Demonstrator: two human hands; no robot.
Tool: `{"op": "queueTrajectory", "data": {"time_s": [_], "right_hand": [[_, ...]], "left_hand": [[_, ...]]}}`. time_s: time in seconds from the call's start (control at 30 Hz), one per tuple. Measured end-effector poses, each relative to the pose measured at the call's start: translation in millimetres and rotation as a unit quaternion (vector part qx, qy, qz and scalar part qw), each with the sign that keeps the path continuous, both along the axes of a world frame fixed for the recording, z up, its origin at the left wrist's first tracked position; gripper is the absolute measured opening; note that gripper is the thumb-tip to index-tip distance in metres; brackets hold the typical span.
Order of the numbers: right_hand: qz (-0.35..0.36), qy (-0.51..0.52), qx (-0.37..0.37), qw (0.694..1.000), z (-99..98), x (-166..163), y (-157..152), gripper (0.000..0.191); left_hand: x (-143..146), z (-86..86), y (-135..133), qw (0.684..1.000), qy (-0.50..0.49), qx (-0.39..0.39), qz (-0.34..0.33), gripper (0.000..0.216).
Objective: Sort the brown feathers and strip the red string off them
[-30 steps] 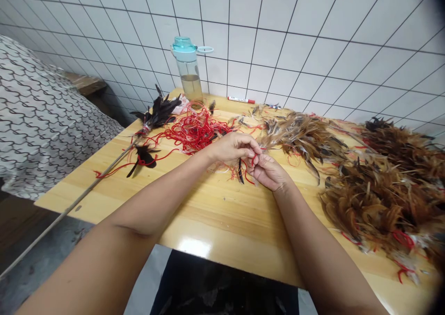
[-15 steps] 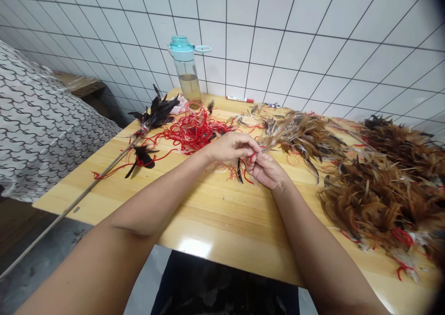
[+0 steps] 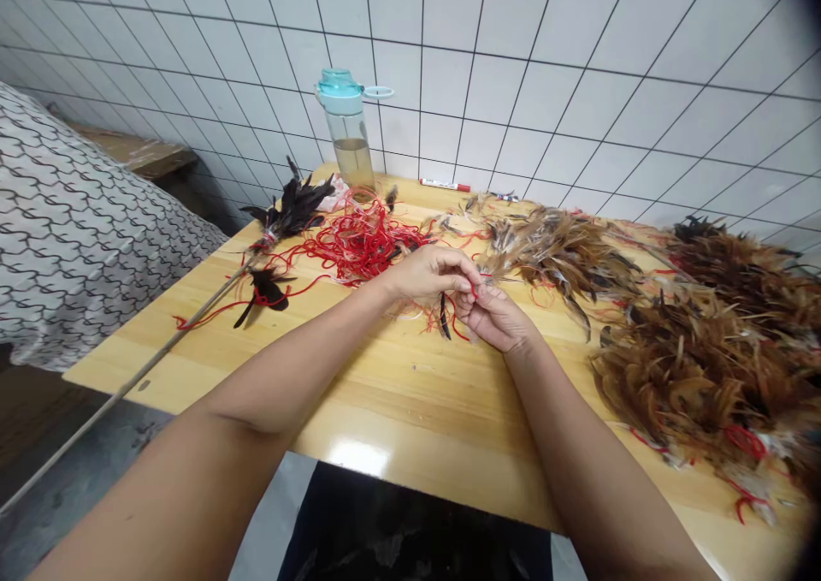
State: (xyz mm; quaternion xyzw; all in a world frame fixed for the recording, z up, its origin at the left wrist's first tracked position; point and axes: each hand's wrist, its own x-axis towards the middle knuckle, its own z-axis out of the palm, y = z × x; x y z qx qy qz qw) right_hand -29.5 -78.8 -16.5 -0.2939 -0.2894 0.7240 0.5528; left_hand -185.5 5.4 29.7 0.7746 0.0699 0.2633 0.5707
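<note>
My left hand [image 3: 437, 273] and my right hand [image 3: 493, 316] meet fingertip to fingertip over the middle of the wooden table [image 3: 410, 410]. Both are closed in a pinch on a red string [image 3: 475, 290], a bit of which shows between the fingers. Part of the string is hidden by my fingers, and a loose end hangs below them. Beneath my left hand a dark feather [image 3: 444, 316] points downward. Just behind my left wrist lies a tangled heap of red string [image 3: 359, 239]. Beyond my right hand rests a bundle of brown feathers [image 3: 558, 243].
A stick [image 3: 128, 384] tipped with black feathers [image 3: 292, 209] juts over the table's left edge. A water bottle [image 3: 351, 136] stands by the tiled wall, near a red marker [image 3: 444, 185]. Large brown feather bunches [image 3: 693, 367] cover the right side. Patterned cloth [image 3: 83, 239] hangs at left.
Both hands stay together at the same spot, with the fingertips shifting slightly on the red string. The whole view has moved a little; nothing else differs.
</note>
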Motion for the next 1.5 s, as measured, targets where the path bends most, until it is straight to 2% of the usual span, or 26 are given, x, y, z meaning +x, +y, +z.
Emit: {"op": "queueTrajectory", "data": {"time_s": [0.17,0.33,0.57,0.73,1.0,1.3,1.4,1.5], "right_hand": [[0.008,-0.005,0.017,1.000,0.0,-0.6,0.9,0.025],[0.001,-0.028,0.016,0.999,1.7,-1.4,0.4,0.022],[0.002,-0.012,0.025,1.000,7.3,-3.0,-1.2,0.021],[-0.001,-0.015,0.038,0.999,8.7,-3.2,-1.4,0.020],[0.021,0.007,0.063,0.998,10.1,-6.5,-1.4,0.018],[-0.030,0.042,-0.021,0.998,11.8,-8.0,3.9,0.030],[-0.040,0.048,-0.035,0.997,14.0,-8.5,4.6,0.030],[-0.046,0.052,-0.044,0.997,14.9,-10.1,4.6,0.030]], "left_hand": [[6.3,-5.9,-5.8,0.998,-0.017,-0.042,0.043,0.030],[12.3,-10.6,-8.8,0.992,-0.039,-0.091,0.082,0.028],[10.5,-7.0,-8.0,0.987,-0.051,-0.082,0.129,0.027],[8.8,-2.9,-5.8,0.989,-0.041,-0.075,0.117,0.024],[7.7,-0.8,-7.3,0.989,-0.063,-0.108,0.076,0.027],[1.9,-2.2,-6.3,0.984,-0.024,-0.173,0.031,0.027],[6.1,-8.2,-5.7,0.986,-0.033,-0.155,0.045,0.022],[11.8,-13.8,-6.2,0.991,-0.029,-0.089,0.096,0.015]]}}
